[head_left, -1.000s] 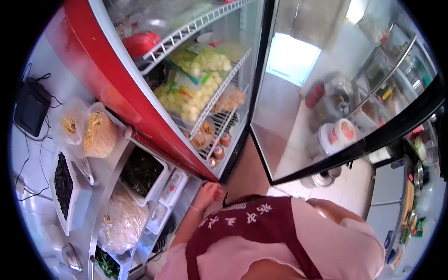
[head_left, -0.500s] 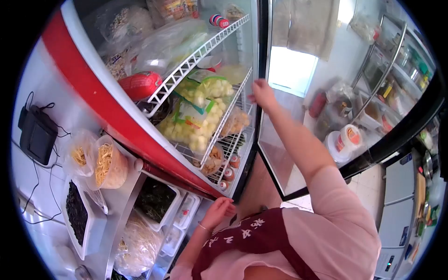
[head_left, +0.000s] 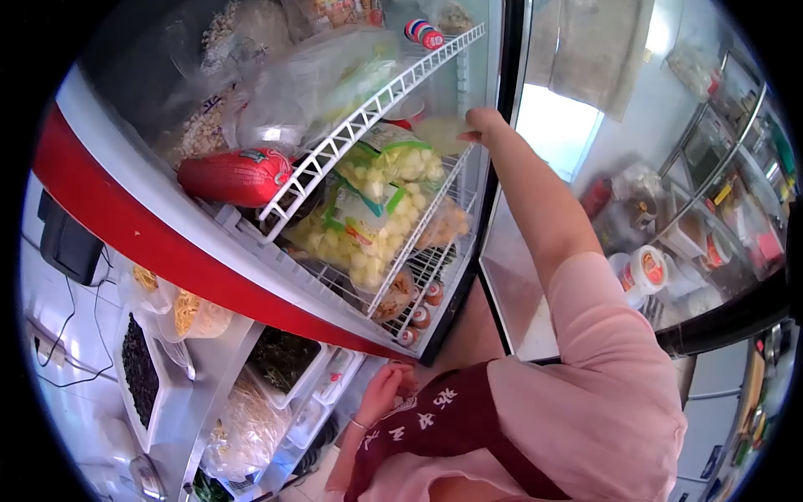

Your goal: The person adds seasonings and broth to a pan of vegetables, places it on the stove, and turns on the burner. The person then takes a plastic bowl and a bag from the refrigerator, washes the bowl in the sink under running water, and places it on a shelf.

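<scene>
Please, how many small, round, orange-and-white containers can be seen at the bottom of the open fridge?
3, in a slanting row low in the fridge: the lowest container in the picture, the middle container and the highest container. More may be hidden behind.

The single view comes from a camera on the person's head, facing forward and steeply down. A wide lens bends straight lines and leaves the frame's corners black. The wearer's own apron [head_left: 435,422] sits very close at 6 o'clock, with the sleeve [head_left: 611,335] large at 4. The refrigerator [head_left: 209,268], near too, spreads from 9 to 12 o'clock, its upright edges drawing together toward 6, so the lens looks in from above. The open door's dark frame [head_left: 711,333] crosses at 3 to 4. The counter [head_left: 219,376] is seen from overhead at 8, while the rack [head_left: 711,180] stands farther off at 2.
</scene>
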Tool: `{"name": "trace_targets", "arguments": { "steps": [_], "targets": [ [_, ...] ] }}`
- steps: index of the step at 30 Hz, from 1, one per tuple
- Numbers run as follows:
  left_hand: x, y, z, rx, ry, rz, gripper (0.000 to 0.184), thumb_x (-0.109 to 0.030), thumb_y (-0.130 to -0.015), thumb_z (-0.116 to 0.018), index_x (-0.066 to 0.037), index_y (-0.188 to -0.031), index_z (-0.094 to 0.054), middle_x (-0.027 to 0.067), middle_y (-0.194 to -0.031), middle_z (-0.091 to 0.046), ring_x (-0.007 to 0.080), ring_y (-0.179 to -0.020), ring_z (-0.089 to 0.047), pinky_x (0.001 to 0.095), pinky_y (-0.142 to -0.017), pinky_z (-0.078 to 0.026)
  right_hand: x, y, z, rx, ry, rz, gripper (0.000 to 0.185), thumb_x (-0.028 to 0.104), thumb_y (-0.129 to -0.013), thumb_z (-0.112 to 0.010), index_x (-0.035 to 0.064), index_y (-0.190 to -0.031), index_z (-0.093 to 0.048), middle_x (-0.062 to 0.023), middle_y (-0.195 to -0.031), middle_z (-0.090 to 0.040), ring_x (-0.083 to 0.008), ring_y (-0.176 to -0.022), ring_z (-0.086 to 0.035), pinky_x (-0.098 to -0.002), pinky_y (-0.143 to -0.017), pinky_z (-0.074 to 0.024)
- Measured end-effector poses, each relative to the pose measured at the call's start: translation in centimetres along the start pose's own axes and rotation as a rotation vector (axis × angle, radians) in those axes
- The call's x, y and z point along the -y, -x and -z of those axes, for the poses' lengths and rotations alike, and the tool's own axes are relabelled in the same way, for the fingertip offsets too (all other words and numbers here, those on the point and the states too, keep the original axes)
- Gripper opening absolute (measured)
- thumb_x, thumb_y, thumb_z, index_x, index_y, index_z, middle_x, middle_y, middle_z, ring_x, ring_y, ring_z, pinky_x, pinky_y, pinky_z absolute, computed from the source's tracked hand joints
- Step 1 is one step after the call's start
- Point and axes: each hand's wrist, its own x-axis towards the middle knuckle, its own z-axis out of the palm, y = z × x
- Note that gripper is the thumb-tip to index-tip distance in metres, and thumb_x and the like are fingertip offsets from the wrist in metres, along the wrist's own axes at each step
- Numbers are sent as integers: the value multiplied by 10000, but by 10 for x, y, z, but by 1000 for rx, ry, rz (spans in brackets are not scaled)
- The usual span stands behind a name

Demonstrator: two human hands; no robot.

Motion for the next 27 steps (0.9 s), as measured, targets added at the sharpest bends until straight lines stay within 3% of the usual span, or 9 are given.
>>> {"name": "trace_targets", "arguments": {
  "steps": [18, 20, 27],
  "targets": [
    [-3, -30, -13, 115, -6, -12, 228, -191, -965, -409, -30, -1098, -499, 97, -934, -606, 166, -818, -602, 293, -721, -510, 4, 11, 17, 67, -80, -46, 318, 7, -808, -445, -73, -1114, -415, -223, -1031, -519, -306, -735, -649, -282, -530, -578],
    [1, -32, -12, 112, -7, -10, 228, -188, -966, -407, -28, -1099, -497, 100, -934, -606, 168, -818, -603, 292, -722, -511, 11, 13, 24, 56, -121, -37, 290, 3, -809, -439, -56, -1092, -408, -230, -1007, -517, -335, -699, -650, -308, -498, -575],
    [-2, -26, -12, 128, -37, 3, 236, -179, -967, -399, -20, -1119, -486, 108, -932, -605, 173, -824, -607, 295, -728, -513, 2, 20, 47, 59, -35, -20, 294, 9, -802, -438, -49, -1091, -428, -193, -999, -539, -287, -687, -647, -290, -539, -583]
  ]
}}
